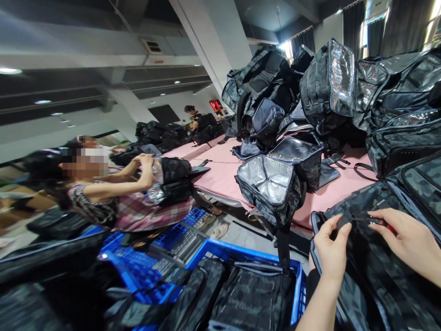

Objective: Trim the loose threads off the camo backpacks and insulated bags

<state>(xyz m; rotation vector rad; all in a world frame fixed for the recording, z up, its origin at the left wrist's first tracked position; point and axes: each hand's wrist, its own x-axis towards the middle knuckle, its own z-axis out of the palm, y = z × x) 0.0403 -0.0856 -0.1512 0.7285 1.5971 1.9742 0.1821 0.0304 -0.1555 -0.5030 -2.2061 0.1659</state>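
Observation:
A black and grey camouflage backpack [375, 262] lies in front of me at the lower right. Thumb and fingers of my left hand [332, 250] pinch a short black strap [344, 220] above the bag. Close beside it, my right hand [408, 236] grips a small dark tool [377, 220] with a bit of red at its end, perhaps thread snips. Its tip points toward the strap; whether the two touch I cannot tell. My right palm hides part of the tool.
An open silver-lined bag [267, 181] rests at the edge of the pink-covered table [220, 161]. More camouflage bags [327, 82] are heaped behind it. Below, a blue crate [237, 248] holds several bags. A co-worker [103, 184] at left handles another bag [174, 177].

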